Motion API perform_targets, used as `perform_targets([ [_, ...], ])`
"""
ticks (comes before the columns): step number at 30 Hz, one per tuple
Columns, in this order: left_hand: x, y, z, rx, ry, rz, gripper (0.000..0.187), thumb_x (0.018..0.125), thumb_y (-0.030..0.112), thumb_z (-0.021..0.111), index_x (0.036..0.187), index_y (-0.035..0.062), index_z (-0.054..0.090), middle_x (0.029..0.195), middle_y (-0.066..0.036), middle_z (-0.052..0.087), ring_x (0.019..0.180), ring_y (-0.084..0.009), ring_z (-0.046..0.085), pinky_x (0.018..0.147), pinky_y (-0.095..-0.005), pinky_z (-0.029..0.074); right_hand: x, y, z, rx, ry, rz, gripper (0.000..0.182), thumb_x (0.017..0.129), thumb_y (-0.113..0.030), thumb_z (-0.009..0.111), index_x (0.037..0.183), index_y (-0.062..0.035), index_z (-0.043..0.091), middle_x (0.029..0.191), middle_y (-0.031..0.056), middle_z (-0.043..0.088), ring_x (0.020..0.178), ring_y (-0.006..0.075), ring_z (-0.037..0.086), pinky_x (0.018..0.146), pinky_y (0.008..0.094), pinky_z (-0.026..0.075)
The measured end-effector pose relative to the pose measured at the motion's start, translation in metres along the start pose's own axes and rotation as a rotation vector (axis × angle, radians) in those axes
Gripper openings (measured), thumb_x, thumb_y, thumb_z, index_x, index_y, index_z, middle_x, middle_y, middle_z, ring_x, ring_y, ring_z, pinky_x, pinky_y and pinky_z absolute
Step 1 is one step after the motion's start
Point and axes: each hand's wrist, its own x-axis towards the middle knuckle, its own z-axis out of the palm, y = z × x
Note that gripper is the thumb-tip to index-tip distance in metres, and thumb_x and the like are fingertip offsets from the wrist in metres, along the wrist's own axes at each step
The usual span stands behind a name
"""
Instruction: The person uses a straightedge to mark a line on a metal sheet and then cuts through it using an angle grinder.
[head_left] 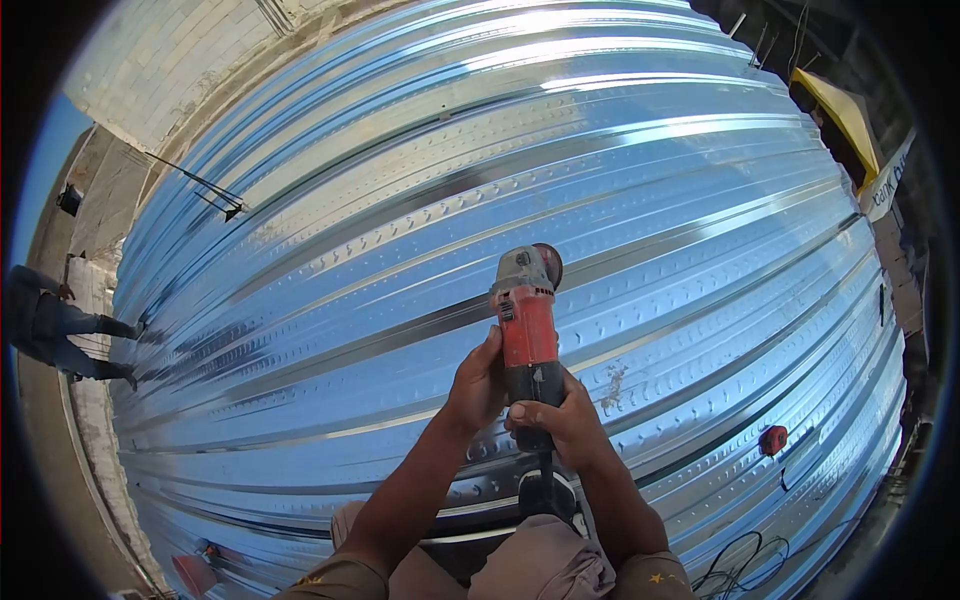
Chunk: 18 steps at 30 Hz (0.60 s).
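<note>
A red and black angle grinder (527, 330) points away from me, its grey head and disc at the far end. My right hand (563, 418) is wrapped round the black rear part, thumb across the top. On the other side of the body, my left hand (478, 385) is closed against it, thumb up along the red housing and the other fingers hidden. Beneath the tool spreads shiny corrugated metal decking (400, 330) with rows of small embossed bumps. My shoe (545, 495) shows below the grinder, between my legs.
A red tape measure or similar small red object (773, 440) lies on the decking at right. Black cable (745, 565) coils at lower right. Another person (65, 325) stands at the left edge. A reddish object (195, 573) sits at lower left; a pale wall (180, 60) rises behind.
</note>
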Motion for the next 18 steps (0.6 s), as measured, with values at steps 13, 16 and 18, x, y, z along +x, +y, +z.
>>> perform_targets([
  [13, 0.027, 0.01, 0.001, -0.177, 0.067, 0.003, 0.069, 0.102, 0.049, 0.048, 0.149, 0.0005, 0.035, 0.141, -0.019, 0.051, 0.126, -0.0275, 0.056, 0.106, -0.0433, 0.047, 0.041, 0.0, -0.017, -0.461, 0.094, -0.108, 0.064, 0.071, -0.023, 0.086, 0.118, 0.0027, 0.052, 0.094, 0.0093, 0.064, 0.082, 0.0166, 0.063, 0.073, 0.0323, 0.053],
  [16, 0.048, 0.016, 0.019, -0.238, 0.051, -0.088, 0.069, 0.101, 0.049, 0.051, 0.149, 0.0012, 0.036, 0.14, -0.017, 0.052, 0.125, -0.0268, 0.057, 0.107, -0.0422, 0.046, 0.036, -0.028, -0.015, -0.477, 0.167, -0.12, 0.062, 0.071, -0.021, 0.085, 0.117, 0.0029, 0.052, 0.092, 0.0093, 0.063, 0.081, 0.017, 0.063, 0.071, 0.0323, 0.054],
  [18, 0.066, 0.039, 0.041, -0.107, 0.011, -0.177, 0.068, 0.101, 0.05, 0.05, 0.148, 0.002, 0.037, 0.138, -0.017, 0.054, 0.124, -0.0261, 0.057, 0.106, -0.0416, 0.046, 0.035, -0.05, -0.008, -0.463, 0.211, -0.15, 0.061, 0.071, -0.021, 0.084, 0.116, 0.0033, 0.052, 0.091, 0.0093, 0.063, 0.08, 0.0173, 0.064, 0.07, 0.0322, 0.054],
])
